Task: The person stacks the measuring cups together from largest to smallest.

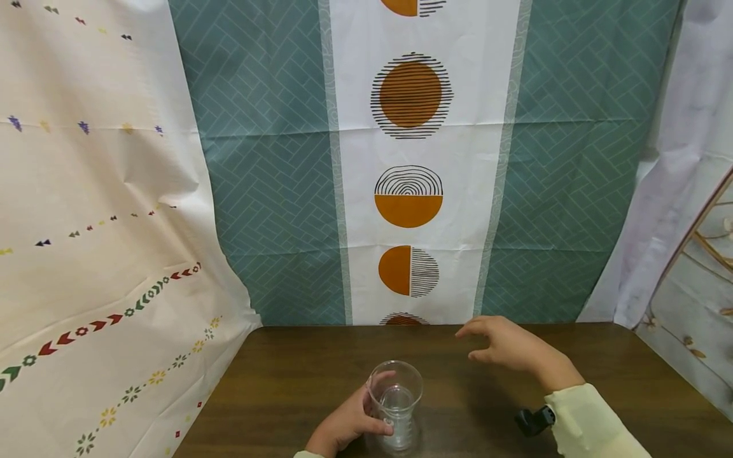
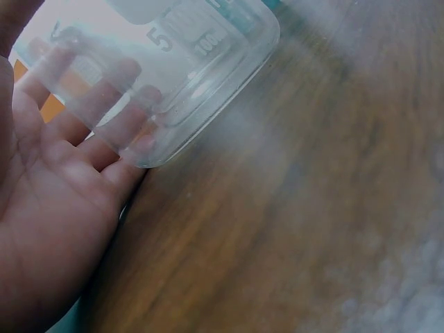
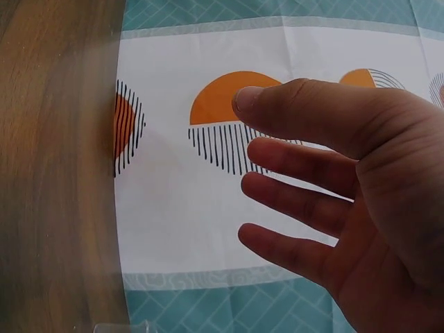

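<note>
Near the front of the brown table, my left hand (image 1: 352, 416) grips a clear beaker (image 1: 395, 375), thumb on the near side and fingers round the far side. Inside the beaker, a smaller clear rim (image 1: 397, 397) shows, apparently of a smaller vessel nested in it. In the left wrist view the beaker wall (image 2: 208, 76) carries raised markings, and the fingers of the left hand (image 2: 62, 187) show through it. Whether its base touches the table I cannot tell. My right hand (image 1: 509, 346) hovers over the table to the right, holding nothing, its fingers (image 3: 298, 201) spread and loosely bent.
The wooden table (image 1: 286, 381) reaches back to a green and white curtain (image 1: 263, 191) with orange circles. A cream patterned cloth (image 1: 103, 254) hangs on the left, a pale cloth (image 1: 670, 191) on the right. A small black device (image 1: 535, 421) sits at the right sleeve.
</note>
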`<state>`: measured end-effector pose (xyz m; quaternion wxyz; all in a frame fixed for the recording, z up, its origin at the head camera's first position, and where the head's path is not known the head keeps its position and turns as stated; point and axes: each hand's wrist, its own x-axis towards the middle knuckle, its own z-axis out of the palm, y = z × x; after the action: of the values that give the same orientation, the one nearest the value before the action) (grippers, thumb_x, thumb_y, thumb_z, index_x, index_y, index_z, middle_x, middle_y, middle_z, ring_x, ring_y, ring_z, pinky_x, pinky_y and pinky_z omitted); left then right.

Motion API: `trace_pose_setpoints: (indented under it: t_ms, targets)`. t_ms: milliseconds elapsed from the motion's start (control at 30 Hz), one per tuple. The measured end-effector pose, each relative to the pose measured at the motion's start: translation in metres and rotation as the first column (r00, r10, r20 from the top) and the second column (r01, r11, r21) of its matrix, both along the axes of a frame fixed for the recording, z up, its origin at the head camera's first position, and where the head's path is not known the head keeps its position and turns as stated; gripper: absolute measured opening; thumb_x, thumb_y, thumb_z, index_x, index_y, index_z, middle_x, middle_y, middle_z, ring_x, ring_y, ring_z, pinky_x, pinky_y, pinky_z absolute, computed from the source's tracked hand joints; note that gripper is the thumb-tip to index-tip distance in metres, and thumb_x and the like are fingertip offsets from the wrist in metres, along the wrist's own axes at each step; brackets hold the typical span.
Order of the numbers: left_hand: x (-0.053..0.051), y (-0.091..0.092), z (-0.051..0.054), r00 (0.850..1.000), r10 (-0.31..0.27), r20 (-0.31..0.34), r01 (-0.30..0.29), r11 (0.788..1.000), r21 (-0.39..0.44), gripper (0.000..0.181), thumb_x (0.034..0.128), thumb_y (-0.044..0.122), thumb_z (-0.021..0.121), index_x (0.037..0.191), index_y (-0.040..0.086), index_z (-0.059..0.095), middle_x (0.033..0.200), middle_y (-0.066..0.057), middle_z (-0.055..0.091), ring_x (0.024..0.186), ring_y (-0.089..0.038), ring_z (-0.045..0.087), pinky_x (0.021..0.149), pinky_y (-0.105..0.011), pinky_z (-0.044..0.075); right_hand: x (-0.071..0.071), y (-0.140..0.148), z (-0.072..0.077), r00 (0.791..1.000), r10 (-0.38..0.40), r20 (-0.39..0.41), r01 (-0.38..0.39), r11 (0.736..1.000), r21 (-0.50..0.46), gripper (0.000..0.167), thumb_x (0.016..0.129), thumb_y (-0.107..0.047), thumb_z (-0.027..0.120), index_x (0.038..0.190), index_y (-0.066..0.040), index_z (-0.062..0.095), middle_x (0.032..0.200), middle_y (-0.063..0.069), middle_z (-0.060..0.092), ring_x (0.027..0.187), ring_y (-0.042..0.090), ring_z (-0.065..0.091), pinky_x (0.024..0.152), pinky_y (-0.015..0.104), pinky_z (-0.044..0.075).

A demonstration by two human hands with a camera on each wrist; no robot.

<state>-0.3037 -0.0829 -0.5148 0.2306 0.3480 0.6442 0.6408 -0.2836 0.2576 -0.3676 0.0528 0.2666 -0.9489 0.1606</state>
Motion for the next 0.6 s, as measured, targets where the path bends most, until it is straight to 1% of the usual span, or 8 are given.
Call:
trace_pose_setpoints:
  t_ms: [167,300,500,600]
  targets:
    - [-0.0004,0.0003,-0.0027,1.0,0.011,0.0,-0.011,1.0,0.001,0.088,0.076,0.008,0.081,0.148,0.021,0.032,0.142,-0.009,0.043,0.121,-0.018,0.053,0.098,-0.024,0.046,-0.0003,0.0016,-0.0006,1.0,-0.015,0.021,0.015,1.0,-0.018,0.037,0.084,-0.021,0.074,0.12,-0.019,0.066,0.125,0.003,0.063,0.117,0.028,0.058,0.094,0.048,0.048]
    - [-0.0007,-0.0003,-0.004,1.0,0.02,-0.002,-0.02,1.0,-0.01,0.087,0.0758,0.008,0.081,0.147,0.024,0.033,0.143,-0.008,0.043,0.121,-0.019,0.053,0.098,-0.023,0.046,0.0004,0.0033,-0.0011,1.0,-0.02,0.005,0.02,1.0,-0.016,0.036,0.084,-0.021,0.073,0.119,-0.019,0.066,0.124,0.003,0.063,0.116,0.029,0.059,0.094,0.048,0.048]
    - [-0.0012,-0.0007,-0.0032,0.999,0.043,-0.011,-0.043,0.999,-0.019,0.087,0.0752,0.009,0.082,0.146,0.027,0.035,0.144,-0.007,0.042,0.122,-0.02,0.052,0.097,-0.022,0.046,0.0013,0.0063,0.0004,0.999,-0.035,-0.004,0.035,0.999,-0.024,0.035,0.085,-0.022,0.073,0.119,-0.019,0.067,0.124,0.004,0.063,0.117,0.03,0.058,0.094,0.05,0.048]
    - [-0.0012,-0.0007,-0.0038,0.999,0.033,-0.01,-0.033,0.999,-0.016,0.088,0.0753,0.009,0.082,0.147,0.027,0.035,0.143,-0.007,0.043,0.122,-0.02,0.052,0.097,-0.023,0.046,0.0015,0.0081,-0.0014,0.999,-0.034,-0.022,0.034,0.999,-0.021,0.034,0.085,-0.022,0.073,0.118,-0.018,0.067,0.122,0.004,0.064,0.115,0.029,0.059,0.094,0.048,0.048]
